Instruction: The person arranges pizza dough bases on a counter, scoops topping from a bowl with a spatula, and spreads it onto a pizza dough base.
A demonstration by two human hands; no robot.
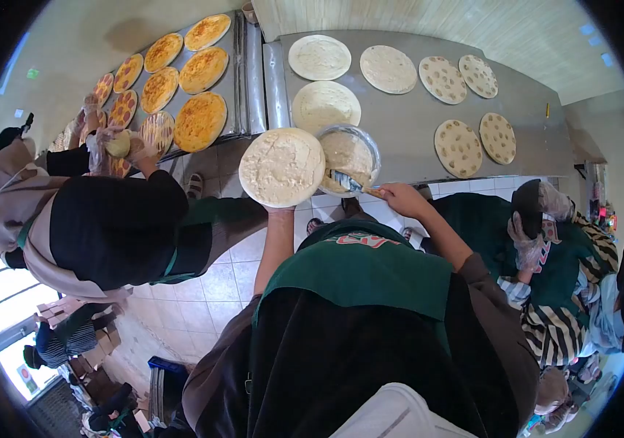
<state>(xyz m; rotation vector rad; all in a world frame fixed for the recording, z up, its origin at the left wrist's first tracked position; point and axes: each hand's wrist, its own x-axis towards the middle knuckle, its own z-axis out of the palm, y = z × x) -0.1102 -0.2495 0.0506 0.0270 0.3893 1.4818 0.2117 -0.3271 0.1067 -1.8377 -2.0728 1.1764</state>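
My left hand holds up a round pizza base from below, its fingers mostly hidden underneath. Pale, lumpy cream sauce covers the top of this base. My right hand is closed round the wooden handle of a brush. The brush's head rests inside a clear-rimmed bowl, against thick cream sauce. This bowl sits at the front edge of the steel table, just right of the held base.
On the steel table lie cream-coated bases and others topped with round slices. Left, a tray table carries orange-topped pizzas, where a co-worker's gloved hands work. Another gloved person stands at right.
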